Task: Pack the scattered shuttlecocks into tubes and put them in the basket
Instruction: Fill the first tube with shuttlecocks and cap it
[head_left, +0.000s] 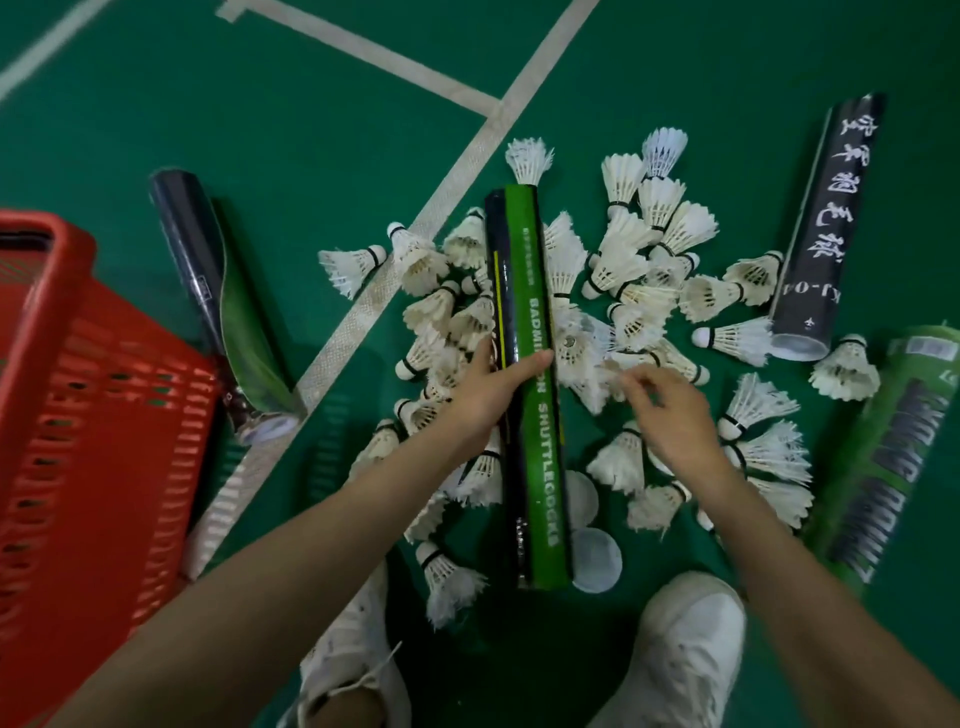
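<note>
Left hand (493, 387) wraps round the green tube (524, 270), centre frame, likely steadying it for loading. Right hand (672, 415) reaches into the shuttlecocks (628, 260) heaped just right of the tube. Its fingers are blurred, so I cannot tell if they hold one. Red basket (78, 374) sits at left edge.

Bare floor (260, 104) lay open on far side & btwn red basket (41, 312) and shuttlecock pile (639, 260). Pile crowded the centre, w/ green tube (524, 270) across it. R side was walled by black tube (810, 234) & second green tube (883, 457); dark tube (192, 244) lay beside basket.
</note>
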